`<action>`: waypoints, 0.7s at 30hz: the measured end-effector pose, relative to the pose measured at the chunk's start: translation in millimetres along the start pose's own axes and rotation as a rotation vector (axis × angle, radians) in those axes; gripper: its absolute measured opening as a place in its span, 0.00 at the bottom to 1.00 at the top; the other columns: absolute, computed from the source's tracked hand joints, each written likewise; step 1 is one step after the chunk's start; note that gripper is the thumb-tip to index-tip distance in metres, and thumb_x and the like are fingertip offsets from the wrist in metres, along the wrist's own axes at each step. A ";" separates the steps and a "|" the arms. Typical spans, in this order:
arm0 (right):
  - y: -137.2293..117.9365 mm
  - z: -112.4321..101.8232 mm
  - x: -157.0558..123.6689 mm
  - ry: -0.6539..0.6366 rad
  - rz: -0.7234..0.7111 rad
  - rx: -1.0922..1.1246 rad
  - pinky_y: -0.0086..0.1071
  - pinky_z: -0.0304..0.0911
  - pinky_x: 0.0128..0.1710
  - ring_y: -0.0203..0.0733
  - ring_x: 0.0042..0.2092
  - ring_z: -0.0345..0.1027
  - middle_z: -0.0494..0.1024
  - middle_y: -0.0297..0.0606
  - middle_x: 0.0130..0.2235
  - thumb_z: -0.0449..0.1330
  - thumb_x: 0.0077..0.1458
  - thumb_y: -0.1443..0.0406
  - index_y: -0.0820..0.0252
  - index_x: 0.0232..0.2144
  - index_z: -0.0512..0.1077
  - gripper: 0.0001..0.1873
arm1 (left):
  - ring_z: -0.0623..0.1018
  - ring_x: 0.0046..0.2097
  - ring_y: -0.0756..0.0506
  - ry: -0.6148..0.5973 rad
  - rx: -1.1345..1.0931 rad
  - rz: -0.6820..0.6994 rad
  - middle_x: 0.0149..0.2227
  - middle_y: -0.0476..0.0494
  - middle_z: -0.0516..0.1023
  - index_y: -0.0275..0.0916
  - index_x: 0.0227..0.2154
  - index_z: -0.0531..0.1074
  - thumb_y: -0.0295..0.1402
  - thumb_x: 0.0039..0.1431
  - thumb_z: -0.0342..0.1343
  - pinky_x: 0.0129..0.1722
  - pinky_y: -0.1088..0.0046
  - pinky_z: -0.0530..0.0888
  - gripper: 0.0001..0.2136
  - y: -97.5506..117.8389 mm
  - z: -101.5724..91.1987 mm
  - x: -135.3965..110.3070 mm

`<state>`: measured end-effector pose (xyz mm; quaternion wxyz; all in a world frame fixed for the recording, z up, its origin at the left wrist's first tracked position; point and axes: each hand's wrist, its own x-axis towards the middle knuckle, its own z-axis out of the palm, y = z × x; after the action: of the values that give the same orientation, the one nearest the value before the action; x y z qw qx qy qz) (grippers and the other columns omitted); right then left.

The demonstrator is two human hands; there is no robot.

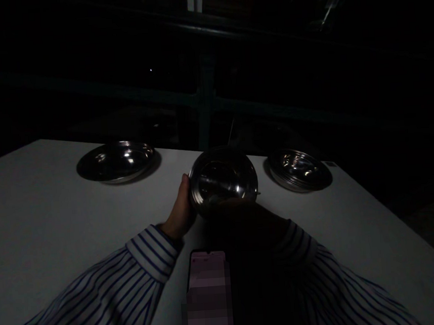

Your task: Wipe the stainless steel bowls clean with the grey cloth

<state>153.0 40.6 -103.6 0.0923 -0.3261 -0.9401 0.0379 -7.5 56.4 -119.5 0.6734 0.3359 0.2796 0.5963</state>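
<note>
Upright above the white table, a shiny steel bowl is tilted so that its round face is toward me. My left hand grips its left edge, thumb along the rim and the other fingers hidden behind. Across the lower part of the bowl lies my right hand, in deep shadow; its fingers cannot be made out. A small thin tip sticks out at the bowl's lower right edge, too dark to name. Both arms wear blue-striped sleeves.
A wide, shallow steel bowl sits at the back left of the white table. Toward the back right are stacked steel bowls. A phone with a lit screen lies near me. Beyond the table, a dark frame is faintly visible.
</note>
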 end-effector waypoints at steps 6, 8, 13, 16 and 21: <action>-7.8 14.9 4.5 0.044 -0.056 0.051 0.41 0.62 0.49 0.45 0.54 0.61 0.70 0.45 0.51 0.50 0.56 0.69 0.61 0.46 0.68 0.15 | 0.70 0.53 0.37 0.014 0.019 -0.014 0.41 0.40 0.79 0.39 0.41 0.74 0.55 0.52 0.45 0.53 0.58 0.64 0.27 -2.5 -3.0 1.8; -4.7 2.6 -0.2 -0.048 -0.029 0.028 0.42 0.63 0.45 0.45 0.48 0.66 0.73 0.41 0.46 0.52 0.56 0.67 0.59 0.43 0.70 0.13 | 0.69 0.54 0.37 0.058 0.033 0.044 0.42 0.40 0.79 0.38 0.40 0.74 0.55 0.51 0.46 0.55 0.58 0.62 0.26 -1.5 -3.5 3.0; -1.2 -16.8 -2.6 -0.128 0.066 -0.038 0.42 0.62 0.42 0.47 0.43 0.68 0.76 0.39 0.40 0.56 0.52 0.68 0.60 0.36 0.73 0.09 | 0.69 0.54 0.38 0.037 0.034 0.063 0.43 0.41 0.78 0.38 0.40 0.74 0.54 0.51 0.47 0.56 0.60 0.60 0.26 -1.3 1.0 3.1; -5.9 -1.5 6.7 -0.084 0.018 0.014 0.34 0.61 0.46 0.40 0.49 0.65 0.72 0.41 0.49 0.53 0.55 0.69 0.60 0.43 0.70 0.13 | 0.69 0.54 0.38 -0.012 0.035 0.000 0.43 0.41 0.78 0.38 0.41 0.74 0.56 0.51 0.45 0.55 0.60 0.62 0.28 -2.2 2.8 0.6; -4.1 1.9 3.9 -0.039 0.010 0.006 0.38 0.63 0.44 0.45 0.46 0.67 0.74 0.43 0.46 0.54 0.54 0.68 0.62 0.44 0.70 0.14 | 0.69 0.54 0.38 0.056 0.063 0.055 0.42 0.42 0.78 0.39 0.41 0.74 0.55 0.52 0.45 0.55 0.60 0.62 0.27 -5.3 -5.6 3.1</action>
<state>147.1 39.8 -104.3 0.0745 -0.3296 -0.9400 0.0475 -8.1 59.8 -127.1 0.6378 0.3477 0.3076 0.6146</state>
